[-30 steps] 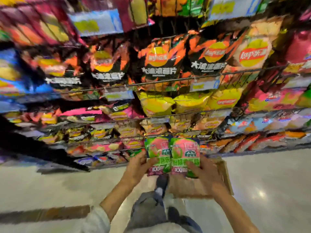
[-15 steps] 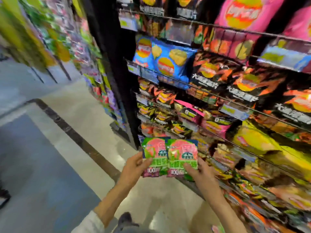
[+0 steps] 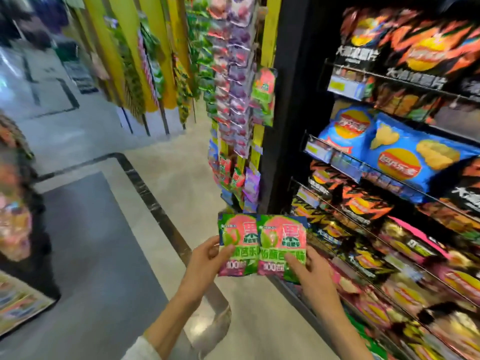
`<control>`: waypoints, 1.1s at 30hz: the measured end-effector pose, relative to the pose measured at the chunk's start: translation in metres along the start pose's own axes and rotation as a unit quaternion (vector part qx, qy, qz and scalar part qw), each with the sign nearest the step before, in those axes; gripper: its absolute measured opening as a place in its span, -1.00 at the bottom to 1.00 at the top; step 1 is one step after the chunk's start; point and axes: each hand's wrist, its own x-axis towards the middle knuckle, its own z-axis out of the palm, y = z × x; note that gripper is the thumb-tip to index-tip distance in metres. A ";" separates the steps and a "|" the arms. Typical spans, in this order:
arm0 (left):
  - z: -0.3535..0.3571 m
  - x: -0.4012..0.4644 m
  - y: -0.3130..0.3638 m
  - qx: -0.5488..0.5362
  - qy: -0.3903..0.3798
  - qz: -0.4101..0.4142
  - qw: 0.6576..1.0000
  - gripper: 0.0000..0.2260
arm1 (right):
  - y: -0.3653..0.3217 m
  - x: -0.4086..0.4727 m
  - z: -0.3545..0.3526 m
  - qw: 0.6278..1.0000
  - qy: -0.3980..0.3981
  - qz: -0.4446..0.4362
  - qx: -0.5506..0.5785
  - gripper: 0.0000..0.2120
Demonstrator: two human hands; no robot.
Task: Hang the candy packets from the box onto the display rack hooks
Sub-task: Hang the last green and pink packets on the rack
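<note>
Two green and pink candy packets sit side by side in front of me. My left hand (image 3: pixel 207 258) grips the lower left corner of the left packet (image 3: pixel 237 242). My right hand (image 3: pixel 311 271) pinches the bottom of the right packet (image 3: pixel 281 242), thumb on its front. Above and beyond them stands the display rack (image 3: pixel 236 100) at the end of the shelving, its hooks loaded with hanging pink, purple and green packets. One matching green and pink packet (image 3: pixel 263 87) hangs at its right side. The box is out of view.
Black wire shelves (image 3: pixel 384 178) packed with crisp bags fill the right side, very close to my right arm. A dark floor mat (image 3: pixel 91 242) with a black border lies to the left. Another stocked stand (image 3: pixel 18 229) is at the far left edge. Yellow racks line the aisle behind.
The view has swung left from the crisp shelves to the end rack, which now stands ahead. Both hands keep the same hold on the two packets.
</note>
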 end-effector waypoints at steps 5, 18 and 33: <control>-0.058 0.046 0.030 0.004 0.015 0.012 1.000 -0.81 | -0.034 0.037 0.066 1.000 0.011 -0.002 0.016 -0.85; -0.096 0.226 0.115 0.006 -0.076 0.046 0.996 -0.79 | -0.124 0.173 0.118 0.993 0.087 -0.062 0.048 -0.83; -0.067 0.405 0.200 0.039 -0.208 0.097 0.972 -0.32 | -0.192 0.278 0.133 0.963 0.249 -0.061 0.085 -0.87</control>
